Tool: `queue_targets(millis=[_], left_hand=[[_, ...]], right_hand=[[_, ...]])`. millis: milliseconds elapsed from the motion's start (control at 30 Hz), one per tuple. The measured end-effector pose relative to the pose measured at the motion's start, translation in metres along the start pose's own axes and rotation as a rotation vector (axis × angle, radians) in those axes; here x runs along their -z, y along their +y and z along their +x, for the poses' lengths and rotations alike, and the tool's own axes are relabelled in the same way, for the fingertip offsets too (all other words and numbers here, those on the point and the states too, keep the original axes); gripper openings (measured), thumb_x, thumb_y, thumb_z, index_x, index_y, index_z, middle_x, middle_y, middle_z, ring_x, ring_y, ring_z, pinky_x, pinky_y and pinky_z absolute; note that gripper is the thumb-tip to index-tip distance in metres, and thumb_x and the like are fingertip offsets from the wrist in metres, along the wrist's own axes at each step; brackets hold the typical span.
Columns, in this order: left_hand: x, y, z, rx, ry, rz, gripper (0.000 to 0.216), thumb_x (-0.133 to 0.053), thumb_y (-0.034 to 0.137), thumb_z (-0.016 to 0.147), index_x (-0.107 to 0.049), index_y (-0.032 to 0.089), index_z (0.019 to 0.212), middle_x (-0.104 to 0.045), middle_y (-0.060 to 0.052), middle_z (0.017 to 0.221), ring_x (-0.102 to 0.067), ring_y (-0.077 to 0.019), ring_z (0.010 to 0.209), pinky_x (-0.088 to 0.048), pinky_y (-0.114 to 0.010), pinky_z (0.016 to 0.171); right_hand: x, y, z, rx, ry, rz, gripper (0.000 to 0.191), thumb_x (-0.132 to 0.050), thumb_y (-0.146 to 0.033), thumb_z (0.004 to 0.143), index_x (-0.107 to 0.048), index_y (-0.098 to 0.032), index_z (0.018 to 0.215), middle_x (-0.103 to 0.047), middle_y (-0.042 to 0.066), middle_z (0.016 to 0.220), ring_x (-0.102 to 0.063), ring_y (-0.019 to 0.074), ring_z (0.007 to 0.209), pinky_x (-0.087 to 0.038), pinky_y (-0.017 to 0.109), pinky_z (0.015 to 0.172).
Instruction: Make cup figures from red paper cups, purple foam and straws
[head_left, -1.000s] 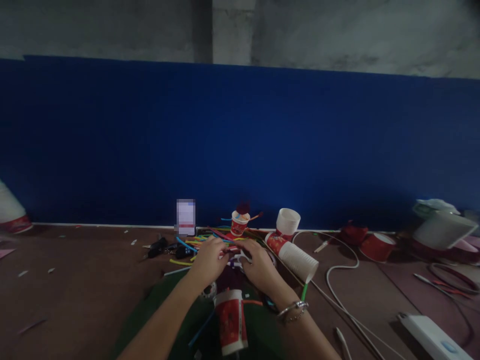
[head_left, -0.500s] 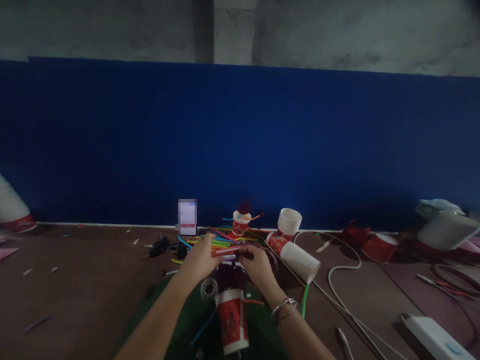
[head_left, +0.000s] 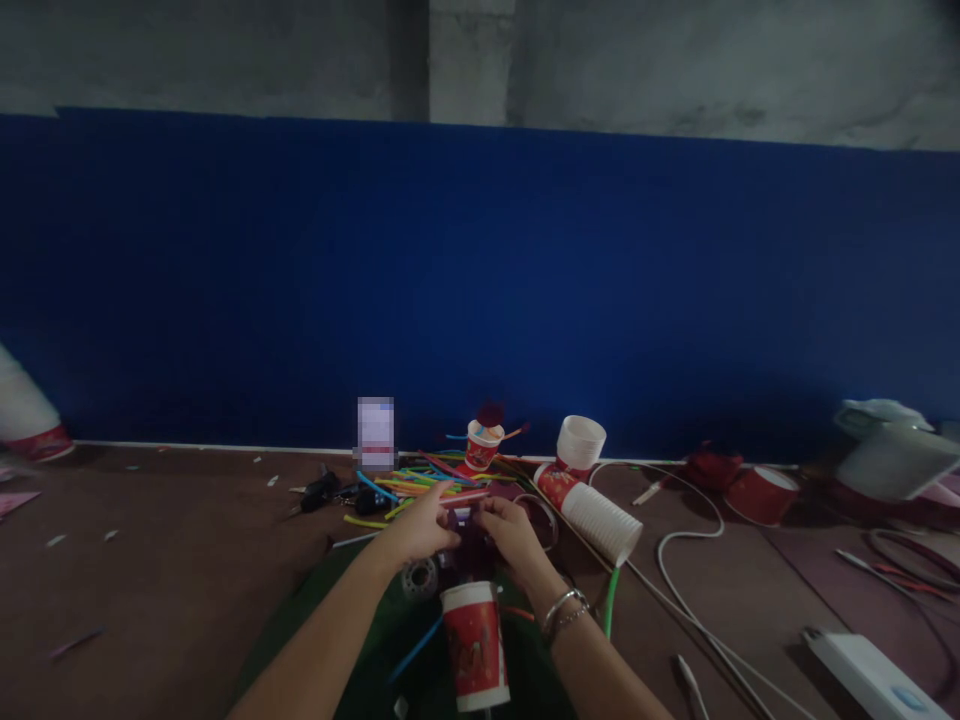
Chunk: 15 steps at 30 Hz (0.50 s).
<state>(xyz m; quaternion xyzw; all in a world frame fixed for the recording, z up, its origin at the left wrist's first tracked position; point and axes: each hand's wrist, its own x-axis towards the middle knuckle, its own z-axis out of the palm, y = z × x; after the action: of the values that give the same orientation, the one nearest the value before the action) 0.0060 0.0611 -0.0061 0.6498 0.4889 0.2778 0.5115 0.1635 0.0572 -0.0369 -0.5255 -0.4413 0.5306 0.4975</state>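
Above a red-and-white paper cup (head_left: 476,650), my hands meet over a dark purple piece (head_left: 471,550) whose kind I cannot make out. My left hand (head_left: 416,528) is closed, its thumb and fingers at the left side of that piece. The fingers of my right hand (head_left: 511,530) pinch at its upper right; the fingertips are partly hidden. The cup lies tilted on dark green material (head_left: 300,640). A blue stick (head_left: 415,650) and a short orange one (head_left: 519,613) stick out at its sides. A grey ring-shaped part (head_left: 419,578) sits beside my left wrist.
Thin coloured sticks (head_left: 412,483) are heaped behind my hands, near keys (head_left: 319,493) and a phone (head_left: 376,435). A small decorated cup (head_left: 482,448) stands behind. Stacked paper cups (head_left: 604,520) lie to the right, by a white cable (head_left: 664,560) and a white box (head_left: 862,670).
My left hand has come down and nearer from the coloured sticks to the dark purple piece. My right hand stays about in place. The cup has shifted slightly to the right.
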Motion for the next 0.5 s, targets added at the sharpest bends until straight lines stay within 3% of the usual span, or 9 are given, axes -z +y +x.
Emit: queue_targets(millis=[133,500], left_hand=[[0.0005,0.0018,-0.0009,-0.015,-0.057,-0.08,0.085,-0.061,0.005,0.057,-0.031,0.012,0.136,-0.052,0.008,0.055,-0.052,-0.012,0.052,-0.036,-0.022,0.05],[-0.0029,0.0039,-0.0007,0.014,-0.032,-0.134,0.081,-0.057,0.002,0.057,-0.034,0.015,0.133,-0.054,0.009,0.055,-0.05,-0.01,0.049,-0.033,-0.019,0.047]], right_hand=[[0.001,-0.0012,0.0005,-0.007,-0.009,0.017,0.01,-0.059,-0.026,0.054,-0.055,-0.018,0.059,-0.047,-0.008,0.045,-0.036,0.0067,0.04,-0.025,0.02,0.042],[0.0008,-0.0056,-0.0027,-0.008,-0.066,0.027,0.007,-0.058,-0.023,0.054,-0.053,-0.018,0.054,-0.044,-0.009,0.041,-0.033,0.0065,0.04,-0.021,0.02,0.043]])
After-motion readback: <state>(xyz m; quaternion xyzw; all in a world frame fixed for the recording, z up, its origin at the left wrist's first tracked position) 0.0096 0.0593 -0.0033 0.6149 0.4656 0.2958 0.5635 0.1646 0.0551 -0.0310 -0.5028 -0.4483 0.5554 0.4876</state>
